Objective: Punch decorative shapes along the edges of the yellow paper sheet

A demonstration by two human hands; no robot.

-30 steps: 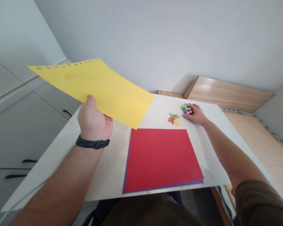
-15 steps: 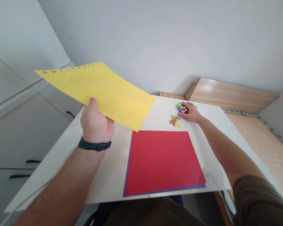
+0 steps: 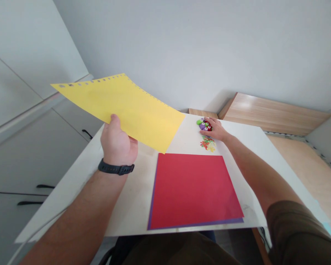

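our left hand pinches the yellow sheet, hole-punched along two edges, raised over the table's left side. our right hand covers the little punches; we cannot tell its grip. since a second ago they have slid left, beyond the confetti.

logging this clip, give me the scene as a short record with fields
left hand: holds yellow sheet up off the table by its near edge
yellow sheet: holes punched along two edges
right hand: stretched out, fingers on the punches; grip unclear
punches: small green, purple, red cluster at the table's far side
confetti: small pile just nearer than the punches
red sheet: flat on table, atop purple sheet
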